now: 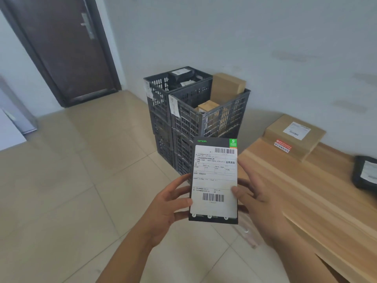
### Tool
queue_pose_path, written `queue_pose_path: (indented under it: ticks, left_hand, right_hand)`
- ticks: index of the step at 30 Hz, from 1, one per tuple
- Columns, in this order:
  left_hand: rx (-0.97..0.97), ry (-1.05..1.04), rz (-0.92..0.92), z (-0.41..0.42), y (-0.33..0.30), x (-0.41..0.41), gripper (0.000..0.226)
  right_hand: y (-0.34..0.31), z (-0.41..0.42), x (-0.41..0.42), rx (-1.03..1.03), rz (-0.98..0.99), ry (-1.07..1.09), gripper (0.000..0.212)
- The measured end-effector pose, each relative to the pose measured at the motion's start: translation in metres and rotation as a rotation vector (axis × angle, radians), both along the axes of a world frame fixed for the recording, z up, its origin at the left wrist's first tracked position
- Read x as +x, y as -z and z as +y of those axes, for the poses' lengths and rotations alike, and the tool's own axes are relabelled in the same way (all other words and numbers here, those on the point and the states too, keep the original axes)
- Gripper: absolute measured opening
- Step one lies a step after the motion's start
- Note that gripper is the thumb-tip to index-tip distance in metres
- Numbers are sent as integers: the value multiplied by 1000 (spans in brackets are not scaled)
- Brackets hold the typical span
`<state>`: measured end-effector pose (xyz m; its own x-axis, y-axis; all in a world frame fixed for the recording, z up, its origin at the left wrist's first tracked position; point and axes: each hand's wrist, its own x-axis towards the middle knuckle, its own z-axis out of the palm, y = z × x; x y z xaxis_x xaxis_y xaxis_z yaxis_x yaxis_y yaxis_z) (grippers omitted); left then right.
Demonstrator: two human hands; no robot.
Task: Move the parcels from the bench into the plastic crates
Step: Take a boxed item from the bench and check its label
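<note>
Several parcels already lay in the crates [206, 111] at frame centre, two waited on the worktop [306, 201] at right, while the left hand [169, 203] and the right hand [257, 193] each kept a pinching grip on the black labelled parcel [215, 180].

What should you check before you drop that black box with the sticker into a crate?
1. Grip: left hand and right hand both hold the black box: ok.
2. Label facing up and readable: ok.
3. Room in the front crate: cardboard boxes already fill part of it: cannot tell.
4. Room in the back crate: dark parcels show near its top: cannot tell.
5. Box over a crate: held short of the stack, not above it: not ok.
6. Bench finished: a cardboard parcel and a black parcel remain: not ok.
</note>
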<state>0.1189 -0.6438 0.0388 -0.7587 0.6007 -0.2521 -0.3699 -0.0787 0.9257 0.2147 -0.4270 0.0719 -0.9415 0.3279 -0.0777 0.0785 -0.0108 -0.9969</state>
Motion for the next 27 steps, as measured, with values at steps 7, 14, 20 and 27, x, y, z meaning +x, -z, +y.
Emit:
queue_pose_path:
  ticks: [7,14,20,27]
  left_hand:
    - [11,-20,0,-41,5,-13,67]
    - [25,-48,-32,-59,16,-33,66]
    - [6,-95,-52,-59,25,-69,65]
    - [-55,-163,-43,-60,19,-163,70]
  right_hand:
    - [5,-38,-21,22,-34,-19,61]
    - [9,-52,-47,42,-93,-48,59]
    - [19,-50,-96,27,-131,-55,59]
    - [21,-45,-199,-39,-126,-141,68]
